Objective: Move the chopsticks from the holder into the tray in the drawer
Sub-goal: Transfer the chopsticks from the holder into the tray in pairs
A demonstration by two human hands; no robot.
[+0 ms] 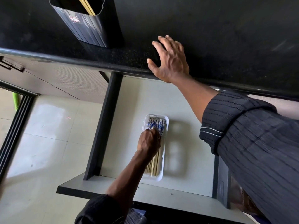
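The left hand [149, 139] is curled onto the chopsticks [156, 147] lying in the white tray [164, 160] in the open drawer [186, 188], while the right hand [169, 59], fingers spread and empty, rests flat on the table [226, 38], with the holder [87, 21] at its 10 o'clock.

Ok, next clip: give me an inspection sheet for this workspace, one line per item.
Surface: black speckled countertop, with an open white drawer below it.
Job's things: black holder upright on the countertop, a few chopsticks still in it; white tray in the drawer holding a row of chopsticks with blue-patterned ends.
Clutter: nothing seen.
Grippers: left hand down on the chopsticks in the tray, grip unclear; right hand open, flat on the countertop edge.
Cables: nothing seen.
Surroundings: pale tiled floor, cabinet front, dark door track at left.
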